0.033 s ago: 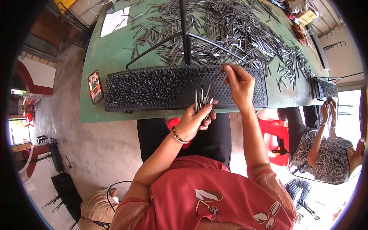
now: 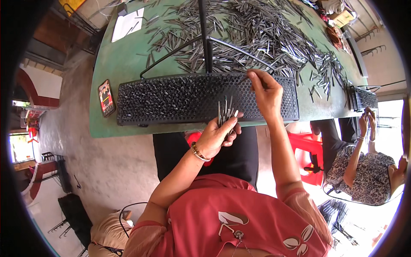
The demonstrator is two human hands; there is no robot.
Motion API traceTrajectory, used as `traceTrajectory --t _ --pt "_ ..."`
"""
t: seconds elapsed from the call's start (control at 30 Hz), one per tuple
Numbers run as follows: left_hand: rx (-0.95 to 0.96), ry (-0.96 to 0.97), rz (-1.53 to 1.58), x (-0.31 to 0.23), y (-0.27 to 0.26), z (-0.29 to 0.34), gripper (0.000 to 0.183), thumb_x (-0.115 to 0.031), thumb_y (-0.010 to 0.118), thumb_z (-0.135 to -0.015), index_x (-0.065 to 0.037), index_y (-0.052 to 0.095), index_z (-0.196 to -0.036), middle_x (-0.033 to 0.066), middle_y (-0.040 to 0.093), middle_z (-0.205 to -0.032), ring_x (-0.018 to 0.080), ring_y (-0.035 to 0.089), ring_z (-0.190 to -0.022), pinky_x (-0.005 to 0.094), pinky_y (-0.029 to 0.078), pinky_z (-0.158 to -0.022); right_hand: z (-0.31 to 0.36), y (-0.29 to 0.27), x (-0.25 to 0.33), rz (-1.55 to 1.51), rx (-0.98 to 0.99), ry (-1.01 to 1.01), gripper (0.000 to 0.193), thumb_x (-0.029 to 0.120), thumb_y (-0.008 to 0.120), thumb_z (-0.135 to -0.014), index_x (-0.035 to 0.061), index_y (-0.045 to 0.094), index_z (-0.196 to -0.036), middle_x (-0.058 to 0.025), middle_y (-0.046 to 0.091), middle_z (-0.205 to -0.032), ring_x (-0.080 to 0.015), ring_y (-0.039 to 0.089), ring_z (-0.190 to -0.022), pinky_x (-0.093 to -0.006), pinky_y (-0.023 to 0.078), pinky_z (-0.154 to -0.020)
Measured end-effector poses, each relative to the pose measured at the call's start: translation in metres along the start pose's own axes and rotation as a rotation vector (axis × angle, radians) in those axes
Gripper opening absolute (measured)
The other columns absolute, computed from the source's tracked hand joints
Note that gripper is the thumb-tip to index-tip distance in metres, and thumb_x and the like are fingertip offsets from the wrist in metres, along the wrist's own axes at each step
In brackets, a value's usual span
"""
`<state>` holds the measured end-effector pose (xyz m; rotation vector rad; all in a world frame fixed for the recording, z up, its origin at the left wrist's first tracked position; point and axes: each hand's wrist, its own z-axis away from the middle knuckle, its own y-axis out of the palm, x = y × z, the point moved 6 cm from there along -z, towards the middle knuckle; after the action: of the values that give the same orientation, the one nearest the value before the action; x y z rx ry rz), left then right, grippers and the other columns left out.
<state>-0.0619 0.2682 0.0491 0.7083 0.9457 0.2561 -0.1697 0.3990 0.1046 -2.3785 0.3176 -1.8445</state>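
A long black rack (image 2: 278, 96) with a perforated top lies along the table's near edge. Its left part is packed with upright dark metal strips (image 2: 158, 98); bare holes show toward the right. My left hand (image 2: 217, 136) is closed around a bundle of thin metal strips (image 2: 223, 110), held upright before the rack's near edge. Above the rack's right half, my right hand (image 2: 267, 94) is pinched, thumb against finger. A thin dark metal strip shows faintly at its fingertips, close to the holes.
Loose metal strips (image 2: 257, 34) lie heaped across the green table (image 2: 102, 124). A black frame (image 2: 206, 43) rises behind the rack. A phone (image 2: 106, 97) lies left, white paper (image 2: 128, 25) farther back. At right, another person's hands (image 2: 369, 122) work beside a second rack (image 2: 364, 98).
My right hand has shifted slightly left and away from me above the rack. My left hand stays almost in place with its bundle.
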Motion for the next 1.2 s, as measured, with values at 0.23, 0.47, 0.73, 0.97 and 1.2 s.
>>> traceTrajectory --t 0.23,0.47,0.73,0.97,1.2 --pt "-0.100 -0.139 0.079 0.015 -0.007 -0.001 0.030 -0.029 0.055 -0.094 -0.006 0.056 -0.113 0.0009 0.056 -0.077 0.0040 0.045 -0.058 0.0173 0.033 -0.045 -0.012 0.018 -0.001 0.276 0.033 -0.337 0.014 0.005 0.063 -0.085 0.0007 0.067 -0.097 -0.0119 0.066 -0.088 -0.0224 0.065 -0.074 -0.0280 0.049 -0.067" --pt "-0.072 -0.125 -0.009 0.011 -0.004 0.006 0.027 -0.021 0.055 -0.094 -0.005 0.054 -0.116 0.0002 0.054 -0.079 0.0027 0.041 -0.058 0.0165 0.030 -0.045 -0.005 0.028 -0.004 0.368 0.141 -0.464 0.018 0.006 0.064 -0.083 0.0026 0.066 -0.100 -0.0117 0.064 -0.092 -0.0245 0.064 -0.072 -0.0310 0.051 -0.064" --pt "-0.031 -0.105 -0.106 0.009 -0.011 0.023 0.022 -0.017 0.056 -0.093 -0.004 0.055 -0.111 0.0005 0.056 -0.080 0.0033 0.045 -0.060 0.0179 0.035 -0.048 0.001 0.033 0.002 0.566 0.100 -0.518 0.021 0.009 0.067 -0.081 0.0063 0.067 -0.102 -0.0082 0.057 -0.091 -0.0241 0.061 -0.067 -0.0333 0.050 -0.059" --pt "-0.085 -0.111 -0.082 0.006 -0.016 0.032 0.022 -0.018 0.055 -0.094 -0.005 0.055 -0.111 0.0006 0.057 -0.079 0.0047 0.047 -0.060 0.0189 0.036 -0.047 0.004 0.035 0.001 0.614 0.123 -0.482 0.025 0.009 0.069 -0.078 0.0052 0.066 -0.102 -0.0097 0.059 -0.095 -0.0259 0.062 -0.075 -0.0331 0.051 -0.066" --pt "-0.048 -0.109 0.040 0.003 -0.025 0.042 0.021 -0.019 0.055 -0.094 -0.006 0.056 -0.111 -0.0009 0.053 -0.077 0.0031 0.041 -0.057 0.0173 0.031 -0.045 0.045 0.035 0.024 0.502 0.533 -0.539 0.034 0.013 0.072 -0.074 0.0071 0.065 -0.107 -0.0089 0.059 -0.112 -0.0262 0.057 -0.102 -0.0369 0.045 -0.084"
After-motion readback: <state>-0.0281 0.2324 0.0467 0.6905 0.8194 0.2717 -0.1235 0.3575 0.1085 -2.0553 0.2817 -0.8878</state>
